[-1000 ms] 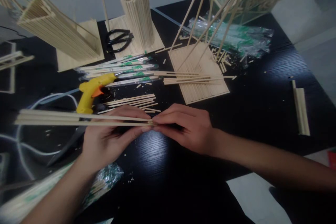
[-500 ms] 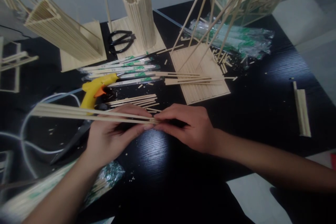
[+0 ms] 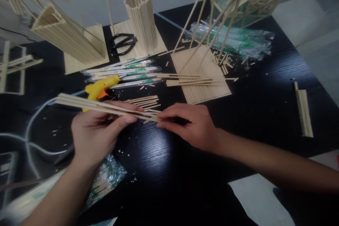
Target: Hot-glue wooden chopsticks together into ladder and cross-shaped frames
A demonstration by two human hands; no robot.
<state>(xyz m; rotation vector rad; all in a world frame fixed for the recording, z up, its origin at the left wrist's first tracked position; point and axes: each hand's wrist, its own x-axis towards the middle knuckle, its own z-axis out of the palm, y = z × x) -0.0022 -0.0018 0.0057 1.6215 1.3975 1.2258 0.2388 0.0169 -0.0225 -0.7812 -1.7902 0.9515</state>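
Several thin wooden sticks [image 3: 76,101] lie in a narrow bundle across both hands, above the black table. My left hand [image 3: 100,127] is closed around the middle of the bundle, thumb on the near side. With thumb and fingertips, my right hand [image 3: 188,123] pinches the right end of the sticks. Just behind the hands lies a row of loose sticks [image 3: 145,101] on the table. A yellow glue gun [image 3: 102,86] with an orange trigger rests beyond my left hand, partly hidden by it and the bundle.
At the back stand a round stick tower [image 3: 141,17] and a triangular one [image 3: 66,35] on stick bases. Black-handled scissors [image 3: 123,44] lie between them. A stick panel [image 3: 198,88] holds upright sticks and loose ones. Plastic wrappers [image 3: 233,40] and a white cable [image 3: 28,130] lie about.
My left hand has slid left along the bundle, away from my right hand. The bundle's left end has shifted right, and its right end remains pinched by my right hand.
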